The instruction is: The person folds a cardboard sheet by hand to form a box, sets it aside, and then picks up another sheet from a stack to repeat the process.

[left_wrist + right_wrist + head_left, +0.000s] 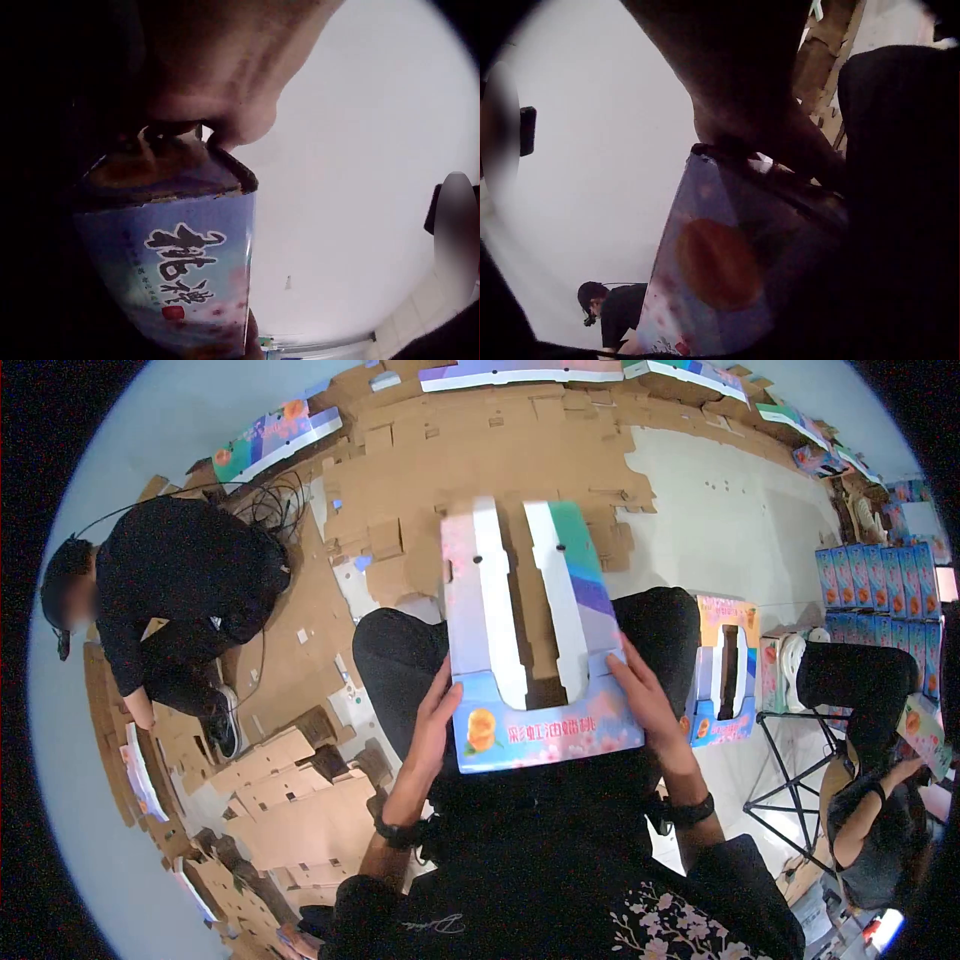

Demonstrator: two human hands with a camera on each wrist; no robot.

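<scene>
A printed carton (560,735) with peach pictures and white inner flaps is held above the lap in the head view, its middle slot showing brown cardboard. My left hand (437,710) grips its left side, thumb at the near corner. On the opposite side my right hand (645,695) holds the edge, thumb on the printed face. The left wrist view shows the carton's lettered side (180,277) below the hand (217,105). In the right wrist view, a peach print shows on the carton (705,300) under the dark hand (757,127); its fingers are mostly in shadow.
Another printed carton (722,670) stands right of the knee. Flattened cardboard (300,815) lies at the lower left, more (500,460) covers the floor ahead. A person (190,570) crouches at left, another (880,820) is at right near a black stool frame (795,790). Stacked cartons (875,580) stand at right.
</scene>
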